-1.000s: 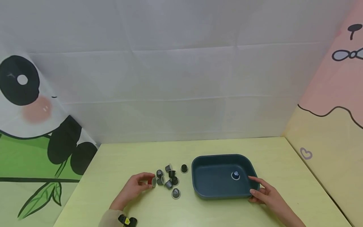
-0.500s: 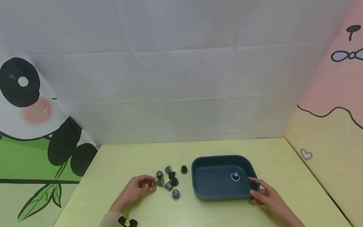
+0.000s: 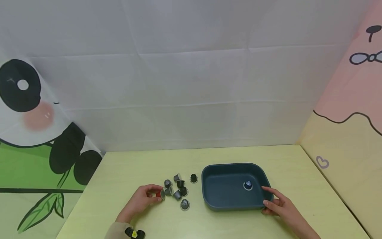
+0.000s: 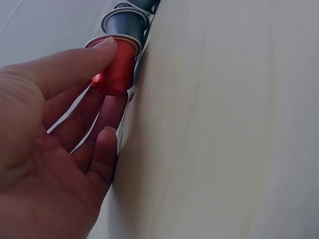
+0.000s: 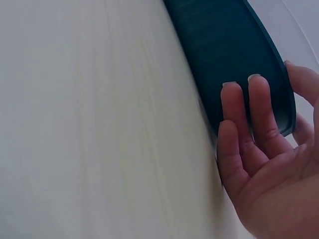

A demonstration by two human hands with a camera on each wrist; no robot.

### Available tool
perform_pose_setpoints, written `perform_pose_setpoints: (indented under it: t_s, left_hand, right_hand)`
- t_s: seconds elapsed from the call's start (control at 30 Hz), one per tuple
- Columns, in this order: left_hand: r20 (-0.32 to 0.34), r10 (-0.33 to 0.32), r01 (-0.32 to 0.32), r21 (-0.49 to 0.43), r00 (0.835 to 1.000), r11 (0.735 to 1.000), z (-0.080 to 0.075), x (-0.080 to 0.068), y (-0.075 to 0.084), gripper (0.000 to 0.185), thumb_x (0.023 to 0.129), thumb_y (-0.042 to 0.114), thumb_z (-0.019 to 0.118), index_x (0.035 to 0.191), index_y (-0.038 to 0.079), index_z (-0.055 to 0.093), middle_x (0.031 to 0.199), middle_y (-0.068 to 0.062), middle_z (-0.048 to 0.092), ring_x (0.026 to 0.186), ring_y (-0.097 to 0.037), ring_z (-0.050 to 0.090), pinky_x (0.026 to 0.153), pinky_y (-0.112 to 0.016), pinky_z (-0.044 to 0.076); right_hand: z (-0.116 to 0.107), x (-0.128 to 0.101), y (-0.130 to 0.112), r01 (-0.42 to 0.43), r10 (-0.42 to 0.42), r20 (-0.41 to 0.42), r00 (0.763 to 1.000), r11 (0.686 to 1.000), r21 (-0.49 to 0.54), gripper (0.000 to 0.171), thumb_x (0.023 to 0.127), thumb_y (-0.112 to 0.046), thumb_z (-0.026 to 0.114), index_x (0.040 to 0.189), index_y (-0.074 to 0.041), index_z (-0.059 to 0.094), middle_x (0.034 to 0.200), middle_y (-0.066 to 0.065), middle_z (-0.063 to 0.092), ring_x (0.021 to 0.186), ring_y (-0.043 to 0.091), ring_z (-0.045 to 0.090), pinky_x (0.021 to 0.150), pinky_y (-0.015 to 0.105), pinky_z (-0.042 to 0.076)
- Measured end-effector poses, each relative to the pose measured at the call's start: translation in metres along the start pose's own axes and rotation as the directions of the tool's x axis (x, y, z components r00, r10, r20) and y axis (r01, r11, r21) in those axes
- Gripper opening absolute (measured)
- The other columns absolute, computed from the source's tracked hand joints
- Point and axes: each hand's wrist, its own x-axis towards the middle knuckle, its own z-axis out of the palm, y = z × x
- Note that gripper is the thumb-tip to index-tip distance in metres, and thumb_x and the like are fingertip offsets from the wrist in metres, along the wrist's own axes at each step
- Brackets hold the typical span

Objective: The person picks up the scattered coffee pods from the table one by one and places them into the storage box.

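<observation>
My left hand (image 3: 142,200) pinches a red coffee capsule (image 4: 118,67) between thumb and fingers, at the left side of a loose group of grey and black capsules. The red capsule lies on its side with its pale rim facing right, close to a grey capsule (image 4: 125,24). My right hand (image 3: 280,206) holds the right end of a dark teal tray (image 3: 229,203), its thumb and index finger at the rim and other fingers against the outer wall (image 5: 232,40). Inside the tray, one blue capsule (image 3: 247,185) stands rim down.
Several capsules are clustered between the left hand and the tray. A black capsule (image 3: 194,178) stands beside the tray's left wall, and a grey one (image 3: 185,204) stands nearer the front. A white cloth (image 3: 191,126) rises behind the pale yellow table (image 3: 137,162).
Both hands keep their places, the left on the red capsule and the right at the tray. The whole head view shifts only very slightly.
</observation>
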Motion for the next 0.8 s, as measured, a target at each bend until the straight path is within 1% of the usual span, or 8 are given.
perform_pose_setpoints:
  t_s: [0.13, 0.3, 0.37, 0.6, 0.8]
  left_hand:
    - [0.0, -0.009, 0.009, -0.011, 1.0, 1.0, 0.0, 0.0, 0.002, 0.034, 0.081, 0.015, 0.083, 0.113, 0.009, 0.073, 0.104, -0.003, 0.072, 0.097, -0.021, 0.062, 0.079, -0.028, 0.047]
    - [-0.002, -0.023, 0.023, -0.037, 1.0, 0.999, -0.001, -0.001, 0.005, 0.034, 0.082, 0.015, 0.082, 0.114, 0.008, 0.072, 0.104, -0.003, 0.072, 0.095, -0.021, 0.062, 0.078, -0.029, 0.048]
    - [-0.001, -0.021, 0.021, -0.048, 1.0, 0.999, -0.002, -0.001, 0.006, 0.035, 0.082, 0.014, 0.082, 0.114, 0.007, 0.072, 0.103, -0.004, 0.071, 0.095, -0.021, 0.062, 0.078, -0.029, 0.048]
    - [-0.006, -0.008, 0.007, -0.059, 1.0, 0.998, -0.006, -0.002, 0.01, 0.037, 0.083, 0.015, 0.082, 0.117, 0.007, 0.071, 0.106, -0.004, 0.071, 0.093, -0.02, 0.064, 0.076, -0.028, 0.052]
    - [-0.024, -0.005, 0.003, -0.07, 1.0, 0.998, -0.009, -0.001, 0.016, 0.038, 0.082, 0.016, 0.082, 0.118, 0.009, 0.071, 0.109, -0.006, 0.07, 0.09, -0.022, 0.064, 0.075, -0.029, 0.053]
  right_hand:
    - [-0.001, 0.0, 0.0, 0.011, -0.011, 0.007, 1.0, 1.0, -0.002, 0.046, 0.102, -0.009, 0.056, 0.129, -0.047, 0.056, 0.089, 0.024, 0.069, 0.08, 0.023, 0.072, 0.081, 0.03, 0.057]
    - [-0.001, 0.001, 0.0, -0.003, 0.003, 0.0, 1.0, 1.0, -0.009, 0.044, 0.102, -0.011, 0.057, 0.128, -0.047, 0.056, 0.089, 0.024, 0.069, 0.08, 0.024, 0.072, 0.081, 0.03, 0.057]
    - [-0.001, 0.001, 0.001, -0.016, 0.016, -0.011, 1.0, 1.0, -0.012, 0.043, 0.102, -0.012, 0.058, 0.128, -0.046, 0.056, 0.089, 0.023, 0.07, 0.08, 0.024, 0.072, 0.081, 0.03, 0.057]
    - [-0.002, 0.001, 0.001, 0.01, -0.01, 0.013, 1.0, 1.0, -0.01, 0.046, 0.103, -0.01, 0.056, 0.13, -0.047, 0.055, 0.089, 0.024, 0.069, 0.082, 0.024, 0.072, 0.081, 0.03, 0.057]
    - [-0.002, 0.0, 0.001, 0.007, -0.007, 0.015, 1.0, 1.0, -0.005, 0.046, 0.103, -0.01, 0.056, 0.13, -0.048, 0.055, 0.089, 0.025, 0.069, 0.082, 0.024, 0.072, 0.082, 0.031, 0.057]
